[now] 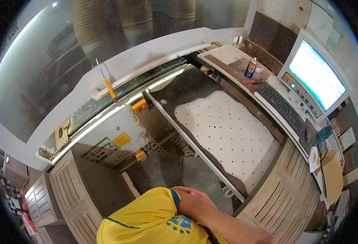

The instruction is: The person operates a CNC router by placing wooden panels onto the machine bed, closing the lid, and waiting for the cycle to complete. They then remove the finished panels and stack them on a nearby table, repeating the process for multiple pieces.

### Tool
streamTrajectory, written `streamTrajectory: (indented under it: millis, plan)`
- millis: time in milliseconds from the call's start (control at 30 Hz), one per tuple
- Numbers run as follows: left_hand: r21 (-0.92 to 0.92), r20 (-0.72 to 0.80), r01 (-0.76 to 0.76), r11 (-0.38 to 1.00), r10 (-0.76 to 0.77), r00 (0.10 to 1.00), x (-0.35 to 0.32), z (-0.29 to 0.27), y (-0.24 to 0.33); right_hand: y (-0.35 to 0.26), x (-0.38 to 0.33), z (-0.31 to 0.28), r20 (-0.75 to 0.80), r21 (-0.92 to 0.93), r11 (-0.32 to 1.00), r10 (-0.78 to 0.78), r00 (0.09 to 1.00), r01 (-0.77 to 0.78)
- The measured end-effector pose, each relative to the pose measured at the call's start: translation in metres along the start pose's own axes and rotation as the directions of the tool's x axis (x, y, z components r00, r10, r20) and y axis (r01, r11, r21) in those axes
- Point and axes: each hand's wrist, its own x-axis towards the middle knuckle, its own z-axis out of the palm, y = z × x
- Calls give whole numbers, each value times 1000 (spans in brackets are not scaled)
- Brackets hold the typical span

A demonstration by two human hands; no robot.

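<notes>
Both hands rest idle: the left hand (195,195) is tucked open against the yellow shirt, the right unseen. Nearest, the slatted wooden panel (284,195) at near right looks stiff, heavy; grip its edges.

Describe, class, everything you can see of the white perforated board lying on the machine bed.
The white perforated board is a flat, roughly rectangular sheet, pale and matt, dotted with an even grid of small dark holes. It lies flat on the dark machine bed, whose darker surface shows beyond its far end. A metal rail runs along its left side; slatted wooden panels adjoin its near right corner. Nothing rests on it.
</notes>
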Motion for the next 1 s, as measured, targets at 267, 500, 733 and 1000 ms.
streamTrajectory:
  millis: [267, 500, 733, 1000]
  plan:
    - [-27, 36, 36, 999, -35, 999, 0, -1, 3, -1, 0, -3, -56, -141, 990, -10, 998, 2]
    - [-48, 67, 72, 996, -69, 995, 2, -1, 4, 8, 5, -13, -43, -86, 996, 0, 999, -4]
    - [-55, 87, 98, 994, -93, 992, 2, -2, 5, 16, 16, -18, 12, -39, 999, 38, 999, -37]
    - [3, 68, 103, 995, -103, 992, -1, 2, 0, 19, 23, -27, 67, -87, 995, 58, 996, -52]
